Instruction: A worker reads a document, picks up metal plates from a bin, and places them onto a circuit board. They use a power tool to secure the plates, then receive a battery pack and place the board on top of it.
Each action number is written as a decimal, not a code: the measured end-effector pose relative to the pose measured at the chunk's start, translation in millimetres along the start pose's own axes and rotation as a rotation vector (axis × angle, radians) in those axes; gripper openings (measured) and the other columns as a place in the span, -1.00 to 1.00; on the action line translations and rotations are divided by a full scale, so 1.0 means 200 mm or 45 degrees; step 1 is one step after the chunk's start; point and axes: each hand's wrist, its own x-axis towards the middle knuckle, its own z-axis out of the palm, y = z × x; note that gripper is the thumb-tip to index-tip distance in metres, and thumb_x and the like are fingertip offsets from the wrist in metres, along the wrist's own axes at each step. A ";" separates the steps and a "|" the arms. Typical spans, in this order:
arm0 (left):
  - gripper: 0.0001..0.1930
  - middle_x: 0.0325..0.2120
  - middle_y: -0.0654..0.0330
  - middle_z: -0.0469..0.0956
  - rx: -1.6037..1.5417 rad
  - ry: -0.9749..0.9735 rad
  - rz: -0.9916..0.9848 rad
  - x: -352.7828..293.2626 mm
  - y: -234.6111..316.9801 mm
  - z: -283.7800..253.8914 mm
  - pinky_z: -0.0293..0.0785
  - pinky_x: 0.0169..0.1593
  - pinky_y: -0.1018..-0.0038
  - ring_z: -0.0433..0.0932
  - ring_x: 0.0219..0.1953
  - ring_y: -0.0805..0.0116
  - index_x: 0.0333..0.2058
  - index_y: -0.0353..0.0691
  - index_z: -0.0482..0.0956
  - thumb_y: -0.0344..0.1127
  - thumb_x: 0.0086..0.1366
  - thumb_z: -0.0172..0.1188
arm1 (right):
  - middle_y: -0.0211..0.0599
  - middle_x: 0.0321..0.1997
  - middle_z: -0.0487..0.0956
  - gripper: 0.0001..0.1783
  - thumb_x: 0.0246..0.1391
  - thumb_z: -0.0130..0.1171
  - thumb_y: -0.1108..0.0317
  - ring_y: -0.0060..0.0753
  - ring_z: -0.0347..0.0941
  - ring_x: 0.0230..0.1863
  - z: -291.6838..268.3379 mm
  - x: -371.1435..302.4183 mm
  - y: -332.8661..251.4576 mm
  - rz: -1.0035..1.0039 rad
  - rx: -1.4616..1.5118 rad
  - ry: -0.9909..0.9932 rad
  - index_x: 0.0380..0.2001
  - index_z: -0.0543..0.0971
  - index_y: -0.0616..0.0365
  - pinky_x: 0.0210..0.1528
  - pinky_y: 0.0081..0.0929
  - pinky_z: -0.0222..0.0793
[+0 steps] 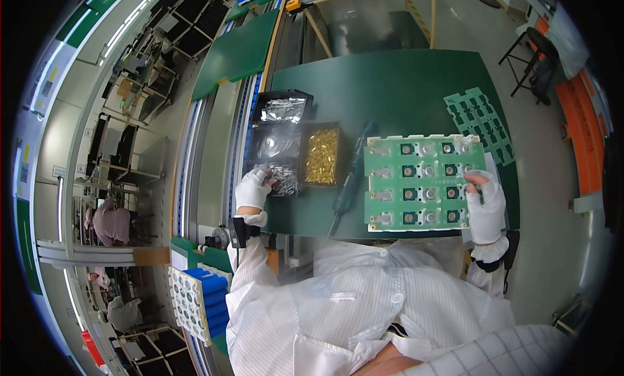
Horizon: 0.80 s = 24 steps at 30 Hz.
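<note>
My left hand (251,191), in a white glove with bare fingertips, reaches into the near compartment of a black parts bin. Its bent fingertips touch small silver metal pieces (285,181); any piece between them is too small to make out. At the right edge of a light green fixture board (419,182) is my gloved right hand (486,208), thumb and forefinger curled close together. What they pinch, if anything, cannot be made out. Rows of round and rectangular fittings sit in the board. A dark green electric screwdriver (354,171) lies between the bins and the board.
Brass-coloured pieces (322,156) fill a box beside the black bin (300,101). A green slotted plate (480,124) lies at the far right of the green table (383,83). Left of the table runs a conveyor (218,148). A blue battery-like block (207,301) stands at lower left.
</note>
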 end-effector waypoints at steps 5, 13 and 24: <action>-0.74 -0.37 0.20 0.59 0.010 0.052 0.025 0.00 -0.15 0.04 0.49 -0.25 0.33 0.57 -0.31 0.14 -0.24 -0.06 0.58 -0.33 0.03 0.32 | -0.27 -0.23 0.54 -0.81 -0.04 0.15 0.55 -0.20 0.47 -0.20 -0.01 0.00 -0.01 -0.019 0.040 -0.003 -0.29 0.54 0.12 -0.16 -0.35 0.35; -0.66 -0.20 0.20 0.54 0.072 -0.279 0.182 0.09 -0.02 -0.09 0.47 -0.10 0.31 0.51 -0.15 0.12 -0.21 -0.15 0.56 -0.32 -0.02 0.36 | -0.27 -0.25 0.54 -0.84 -0.04 0.15 0.55 -0.20 0.47 -0.22 -0.01 0.00 -0.01 -0.012 0.048 0.017 -0.32 0.55 0.14 -0.17 -0.36 0.36; -0.82 -0.38 0.26 0.53 0.431 -0.155 0.263 0.12 0.02 -0.07 0.47 -0.19 0.27 0.53 -0.27 0.20 -0.37 -0.06 0.57 -0.18 0.05 0.25 | -0.25 -0.27 0.55 -0.86 -0.03 0.16 0.53 -0.20 0.48 -0.23 0.00 0.00 -0.01 -0.060 0.053 0.039 -0.34 0.55 0.15 -0.16 -0.36 0.36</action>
